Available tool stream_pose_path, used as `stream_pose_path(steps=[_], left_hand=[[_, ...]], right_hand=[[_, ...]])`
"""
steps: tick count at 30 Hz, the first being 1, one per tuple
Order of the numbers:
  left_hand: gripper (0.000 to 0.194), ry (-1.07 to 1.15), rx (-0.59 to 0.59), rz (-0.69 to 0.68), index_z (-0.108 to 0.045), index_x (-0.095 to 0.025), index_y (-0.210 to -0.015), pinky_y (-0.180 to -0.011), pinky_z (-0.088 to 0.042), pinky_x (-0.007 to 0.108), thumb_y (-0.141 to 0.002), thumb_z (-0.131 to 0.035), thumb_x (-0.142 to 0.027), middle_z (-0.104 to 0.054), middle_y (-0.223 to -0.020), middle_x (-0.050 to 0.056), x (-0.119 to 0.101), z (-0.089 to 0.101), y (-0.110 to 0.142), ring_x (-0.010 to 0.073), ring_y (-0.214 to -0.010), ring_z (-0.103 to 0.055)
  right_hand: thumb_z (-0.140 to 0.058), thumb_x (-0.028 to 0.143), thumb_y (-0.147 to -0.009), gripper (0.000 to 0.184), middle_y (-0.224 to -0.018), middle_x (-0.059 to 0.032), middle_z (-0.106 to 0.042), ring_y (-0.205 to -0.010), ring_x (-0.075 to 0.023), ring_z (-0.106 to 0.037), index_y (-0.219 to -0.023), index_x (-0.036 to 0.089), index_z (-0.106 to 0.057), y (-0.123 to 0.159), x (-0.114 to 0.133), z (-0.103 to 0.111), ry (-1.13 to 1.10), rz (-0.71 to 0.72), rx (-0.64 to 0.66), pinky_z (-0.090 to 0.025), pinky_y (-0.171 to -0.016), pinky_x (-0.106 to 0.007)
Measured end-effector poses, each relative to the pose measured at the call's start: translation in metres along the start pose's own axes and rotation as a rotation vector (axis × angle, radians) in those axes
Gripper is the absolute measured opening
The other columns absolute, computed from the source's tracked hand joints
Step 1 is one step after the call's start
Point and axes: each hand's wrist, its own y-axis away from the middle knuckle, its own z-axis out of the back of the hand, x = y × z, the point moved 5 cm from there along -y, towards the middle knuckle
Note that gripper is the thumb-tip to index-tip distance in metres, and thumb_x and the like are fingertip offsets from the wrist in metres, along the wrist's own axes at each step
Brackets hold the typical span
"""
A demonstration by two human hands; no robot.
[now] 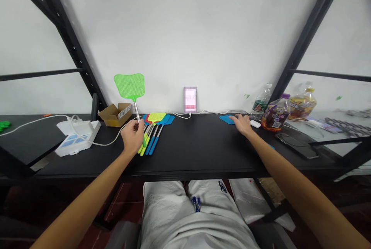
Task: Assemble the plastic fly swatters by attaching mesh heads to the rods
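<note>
The left hand clenches its fingers round a green fly swatter, raised beside a pile of swatters; the right hand lies open, fingers loose against a blue swatter head.

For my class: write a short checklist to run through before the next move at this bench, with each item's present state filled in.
1. Left hand closed around the handle of the green fly swatter: ok.
2. Head of the green fly swatter raised above the black table: ok.
3. Other fly swatters lying together on the black table: ok.
4. Number of other fly swatters: cannot tell, they overlap.
5. Right hand resting on the blue piece: ok.
6. White cable clear of the left hand: not ok, it runs close beside it.
</note>
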Motion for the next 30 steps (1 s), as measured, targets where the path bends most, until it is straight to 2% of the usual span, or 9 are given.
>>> stream_pose_path(steps=[3, 7, 10, 13, 18, 21, 23, 26, 30], left_hand=[[0.041, -0.203, 0.180, 0.008, -0.054, -0.019, -0.060, -0.062, -0.037, 0.026, -0.088, -0.048, -0.048, -0.056, -0.059, 0.001, 0.012, 0.001, -0.008, 0.0147, -0.061, -0.053], [0.040, -0.484, 0.490, 0.106, -0.055, -0.021, -0.055, -0.056, -0.031, 0.028, -0.081, -0.051, -0.051, -0.058, -0.059, 0.004, 0.030, -0.007, -0.013, 0.0198, -0.065, -0.054], [0.038, -0.588, 0.612, 0.118, -0.057, -0.022, -0.056, -0.057, -0.032, 0.028, -0.079, -0.051, -0.051, -0.061, -0.064, 0.006, 0.037, -0.013, -0.016, 0.0231, -0.070, -0.057], [0.037, -0.634, 0.692, 0.108, -0.058, -0.022, -0.057, -0.060, -0.034, 0.028, -0.078, -0.050, -0.052, -0.062, -0.065, 0.007, 0.043, -0.019, -0.018, 0.0238, -0.071, -0.059], [0.036, -0.658, 0.757, 0.143, -0.063, -0.022, -0.062, -0.061, -0.037, 0.028, -0.075, -0.053, -0.055, -0.066, -0.073, 0.008, 0.053, -0.023, -0.022, 0.0256, -0.074, -0.062], [0.036, -0.632, 0.759, 0.138, -0.066, -0.022, -0.064, -0.061, -0.038, 0.028, -0.073, -0.056, -0.055, -0.068, -0.075, 0.008, 0.058, -0.024, -0.026, 0.0260, -0.076, -0.063], [0.036, -0.604, 0.756, 0.107, -0.066, -0.022, -0.062, -0.060, -0.038, 0.028, -0.072, -0.057, -0.055, -0.068, -0.072, 0.008, 0.060, -0.025, -0.029, 0.0246, -0.073, -0.062], [0.035, -0.585, 0.742, 0.062, -0.064, -0.022, -0.057, -0.058, -0.037, 0.028, -0.071, -0.058, -0.054, -0.067, -0.067, 0.008, 0.061, -0.027, -0.032, 0.0232, -0.067, -0.061], [0.032, -0.584, 0.696, 0.056, -0.064, -0.022, -0.056, -0.057, -0.038, 0.028, -0.068, -0.062, -0.052, -0.066, -0.065, 0.007, 0.063, -0.026, -0.033, 0.0232, -0.064, -0.061]], right_hand=[[-0.035, 0.069, -0.087, 0.081, -0.152, -0.0257, -0.027, -0.144, -0.0411, -0.018, -0.142, 0.010, -0.043, 0.005, -0.025, -0.001, 0.052, -0.097, 0.096, -0.017, -0.113, -0.048], [-0.034, 0.080, -0.080, 0.099, -0.154, -0.0292, -0.021, -0.145, -0.0441, -0.014, -0.147, 0.007, -0.036, 0.014, -0.047, -0.007, 0.164, -0.135, 0.188, -0.013, -0.114, -0.051], [-0.032, 0.086, -0.076, 0.109, -0.156, -0.0310, -0.016, -0.146, -0.0450, -0.007, -0.147, 0.004, -0.035, 0.020, -0.052, -0.009, 0.244, -0.132, 0.214, -0.009, -0.115, -0.053], [-0.033, 0.085, -0.076, 0.110, -0.156, -0.0327, -0.012, -0.146, -0.0441, -0.002, -0.144, -0.002, -0.038, 0.024, -0.050, -0.012, 0.305, -0.128, 0.248, -0.005, -0.115, -0.053], [-0.033, 0.064, -0.089, 0.088, -0.154, -0.0360, -0.013, -0.147, -0.0428, -0.005, -0.141, -0.007, -0.039, 0.030, -0.042, -0.015, 0.408, -0.077, 0.260, -0.006, -0.115, -0.052], [-0.032, 0.050, -0.094, 0.073, -0.151, -0.0382, -0.019, -0.146, -0.0434, -0.012, -0.138, -0.006, -0.041, 0.035, -0.038, -0.014, 0.445, -0.060, 0.224, -0.009, -0.114, -0.054], [-0.037, 0.041, -0.092, 0.062, -0.149, -0.0392, -0.025, -0.144, -0.0444, -0.017, -0.133, -0.006, -0.045, 0.040, -0.033, -0.012, 0.481, -0.044, 0.161, -0.011, -0.112, -0.057], [-0.049, 0.028, -0.083, 0.052, -0.145, -0.0407, -0.031, -0.142, -0.0458, -0.022, -0.124, -0.004, -0.051, 0.047, -0.024, -0.009, 0.536, -0.006, 0.082, -0.013, -0.111, -0.059], [-0.059, 0.026, -0.074, 0.057, -0.144, -0.0419, -0.032, -0.142, -0.0461, -0.025, -0.123, -0.003, -0.050, 0.057, -0.010, -0.009, 0.571, 0.067, 0.074, -0.013, -0.112, -0.060]])
